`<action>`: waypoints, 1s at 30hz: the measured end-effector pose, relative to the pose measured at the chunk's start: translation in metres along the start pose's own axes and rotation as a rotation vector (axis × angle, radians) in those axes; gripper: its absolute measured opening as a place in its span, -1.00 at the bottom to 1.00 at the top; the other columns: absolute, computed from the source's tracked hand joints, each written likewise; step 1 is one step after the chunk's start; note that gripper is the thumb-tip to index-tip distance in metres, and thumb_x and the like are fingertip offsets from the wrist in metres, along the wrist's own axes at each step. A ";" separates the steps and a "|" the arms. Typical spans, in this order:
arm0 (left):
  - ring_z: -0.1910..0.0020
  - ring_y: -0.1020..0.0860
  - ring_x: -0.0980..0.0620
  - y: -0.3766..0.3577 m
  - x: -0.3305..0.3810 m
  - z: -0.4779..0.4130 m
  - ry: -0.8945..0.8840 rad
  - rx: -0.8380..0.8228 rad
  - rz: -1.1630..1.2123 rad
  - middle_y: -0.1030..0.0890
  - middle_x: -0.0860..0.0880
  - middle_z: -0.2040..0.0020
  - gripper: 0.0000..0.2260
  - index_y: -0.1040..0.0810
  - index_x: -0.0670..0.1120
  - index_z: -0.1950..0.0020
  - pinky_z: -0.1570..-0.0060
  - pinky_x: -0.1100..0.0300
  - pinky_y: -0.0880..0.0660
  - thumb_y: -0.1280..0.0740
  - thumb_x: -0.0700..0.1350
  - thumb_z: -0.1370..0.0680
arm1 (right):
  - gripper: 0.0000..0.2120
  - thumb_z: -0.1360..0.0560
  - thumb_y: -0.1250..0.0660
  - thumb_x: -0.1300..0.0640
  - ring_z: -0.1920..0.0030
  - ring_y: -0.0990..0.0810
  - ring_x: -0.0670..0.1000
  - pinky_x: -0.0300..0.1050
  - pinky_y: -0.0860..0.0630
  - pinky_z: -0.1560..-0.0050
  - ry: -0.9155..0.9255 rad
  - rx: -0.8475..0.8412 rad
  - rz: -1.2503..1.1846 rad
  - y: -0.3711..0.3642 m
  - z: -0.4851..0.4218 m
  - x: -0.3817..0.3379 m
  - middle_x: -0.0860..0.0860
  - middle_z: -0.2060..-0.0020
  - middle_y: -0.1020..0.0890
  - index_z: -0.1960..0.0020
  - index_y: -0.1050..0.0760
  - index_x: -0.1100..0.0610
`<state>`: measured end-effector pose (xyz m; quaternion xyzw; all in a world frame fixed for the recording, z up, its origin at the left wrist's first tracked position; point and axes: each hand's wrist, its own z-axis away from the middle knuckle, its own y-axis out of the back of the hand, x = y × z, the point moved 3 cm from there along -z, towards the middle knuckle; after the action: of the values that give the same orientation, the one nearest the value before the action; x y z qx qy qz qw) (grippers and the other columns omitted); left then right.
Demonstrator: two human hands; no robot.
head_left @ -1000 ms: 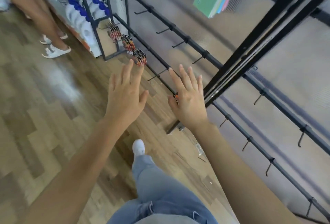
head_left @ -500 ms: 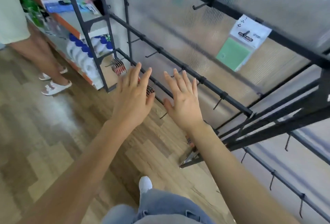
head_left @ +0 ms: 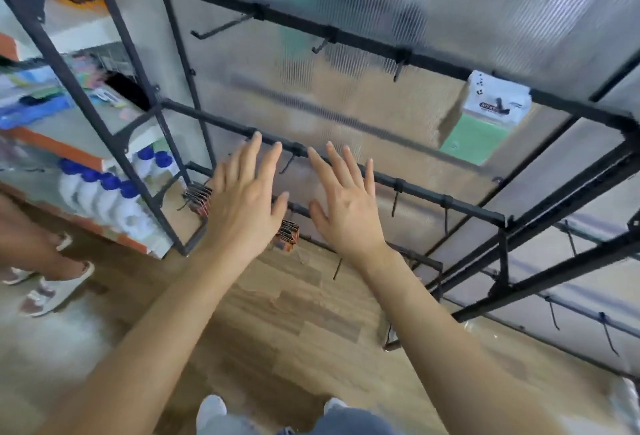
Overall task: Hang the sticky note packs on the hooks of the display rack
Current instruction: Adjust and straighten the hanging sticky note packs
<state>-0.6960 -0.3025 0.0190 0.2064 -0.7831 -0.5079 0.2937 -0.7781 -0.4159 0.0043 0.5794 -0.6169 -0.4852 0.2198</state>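
Wood floor (head_left: pixel 294 327) of a shop; display rack (head_left: pixel 433 62) at right. One sticky note pack (head_left: pixel 479 136) hangs far right, face outward for display. Left hand (head_left: pixel 242 209) and right hand (head_left: pixel 346 216), grip spread, hold nothing before bare hooks (head_left: pixel 221 26).

wood plank floor (head_left: pixel 298 317) below. left: shelf unit (head_left: pixel 69 124), white bottles with blue caps (head_left: pixel 100 197) on lower tier, blurred coloured items above. another person's sandalled feet (head_left: pixel 55 291) at left edge. ribbed translucent panel (head_left: pixel 381 95) behind. small orange-black packs (head_left: pixel 286 234) low centre.
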 end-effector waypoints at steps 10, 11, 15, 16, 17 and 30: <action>-0.49 -0.03 -0.14 0.057 -0.072 -0.060 -0.232 0.051 0.106 -0.03 -0.12 -0.53 -0.41 -0.04 -0.05 -0.52 -0.42 -0.08 0.02 -0.23 0.00 -0.56 | -0.37 -0.47 -0.35 0.19 -0.49 -0.07 0.21 0.15 0.20 -0.42 -0.158 0.136 0.106 -0.012 -0.069 -0.082 0.17 -0.46 -0.23 -0.48 -0.20 0.10; -0.49 -0.03 -0.14 0.063 -0.077 -0.067 -0.242 0.066 0.112 -0.03 -0.13 -0.53 -0.41 -0.05 -0.05 -0.52 -0.42 -0.08 0.01 -0.23 -0.01 -0.56 | -0.38 -0.48 -0.34 0.18 -0.49 -0.06 0.20 0.14 0.21 -0.42 -0.167 0.150 0.119 -0.008 -0.077 -0.085 0.16 -0.46 -0.22 -0.48 -0.19 0.09; -0.48 -0.04 -0.14 0.084 -0.091 -0.100 -0.271 0.123 0.122 -0.03 -0.12 -0.53 -0.43 -0.06 -0.06 -0.52 -0.41 -0.09 -0.02 -0.22 -0.01 -0.57 | -0.39 -0.52 -0.30 0.16 -0.50 -0.02 0.19 0.13 0.22 -0.43 -0.205 0.204 0.170 0.013 -0.108 -0.088 0.15 -0.48 -0.17 -0.50 -0.14 0.08; -0.48 -0.03 -0.14 0.088 -0.094 -0.110 -0.274 0.135 0.128 -0.02 -0.11 -0.53 -0.42 -0.04 -0.06 -0.52 -0.41 -0.09 -0.01 -0.21 -0.01 -0.58 | -0.39 -0.52 -0.30 0.16 -0.50 -0.02 0.18 0.12 0.22 -0.43 -0.209 0.221 0.185 0.019 -0.116 -0.087 0.15 -0.48 -0.17 -0.50 -0.14 0.08; -0.48 -0.02 -0.14 0.092 -0.096 -0.120 -0.279 0.151 0.130 0.00 -0.11 -0.53 -0.42 -0.03 -0.06 -0.52 -0.42 -0.09 0.00 -0.21 -0.01 -0.58 | -0.39 -0.52 -0.30 0.17 -0.50 -0.01 0.18 0.11 0.22 -0.43 -0.210 0.239 0.200 0.026 -0.124 -0.086 0.15 -0.48 -0.17 -0.50 -0.14 0.09; -0.39 -0.21 -0.19 0.156 -0.101 -0.245 -0.303 0.515 0.194 -0.22 -0.19 -0.43 -0.56 -0.19 -0.19 -0.45 -0.34 -0.07 -0.17 -0.16 -0.18 -0.59 | -0.38 -0.58 -0.18 0.13 -0.52 0.11 0.06 0.03 0.21 -0.47 -0.271 0.402 0.358 0.111 -0.231 -0.050 0.05 -0.53 0.01 -0.53 0.05 0.13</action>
<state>-0.4611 -0.3425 0.2133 0.1201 -0.9368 -0.2875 0.1590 -0.6298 -0.4645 0.2133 0.4231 -0.8167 -0.3799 0.0983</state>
